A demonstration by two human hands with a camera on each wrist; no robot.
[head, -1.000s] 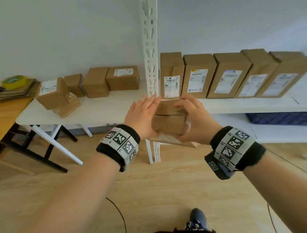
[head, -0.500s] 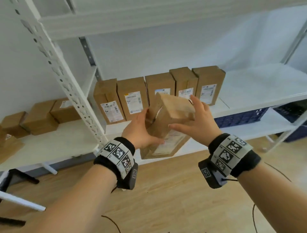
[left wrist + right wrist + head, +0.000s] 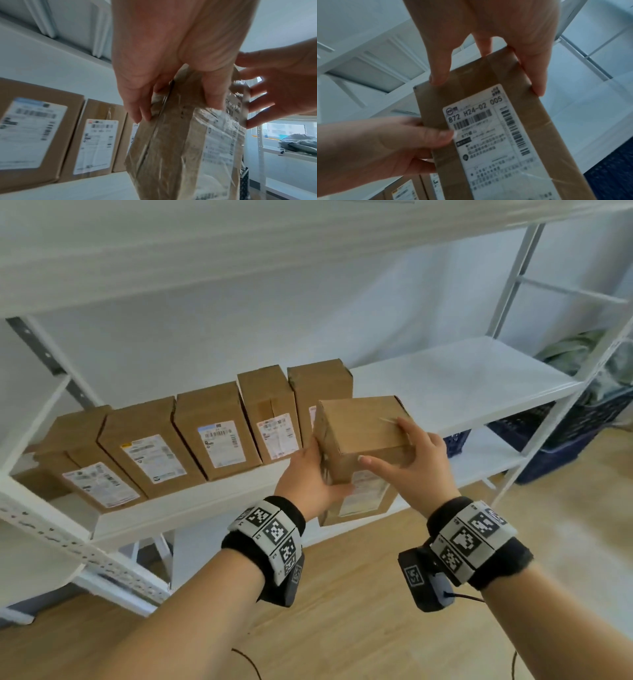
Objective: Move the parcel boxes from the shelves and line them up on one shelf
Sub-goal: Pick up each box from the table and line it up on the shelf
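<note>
Both hands hold one brown parcel box (image 3: 359, 440) upright in the air, just in front of the white shelf (image 3: 462, 378) and to the right of the row. My left hand (image 3: 308, 474) grips its left side, thumb on the labelled front (image 3: 488, 135). My right hand (image 3: 414, 457) grips its top right corner, thumb on the front. Its taped side (image 3: 163, 148) fills the left wrist view. Several labelled parcel boxes (image 3: 219, 436) stand in a row on the same shelf; the rightmost (image 3: 318, 392) is partly hidden behind the held box.
The shelf's right half is bare up to a white upright (image 3: 513, 275). A shelf board (image 3: 239, 241) hangs close overhead. Dark blue crates (image 3: 565, 436) sit low on the right, one holding greenish bags (image 3: 575, 354). Wooden floor (image 3: 342, 628) lies below.
The held box has been carried right along the row and turned upright, now level with the row's right end. The view has swung right and upward; the left table has left the frame.
</note>
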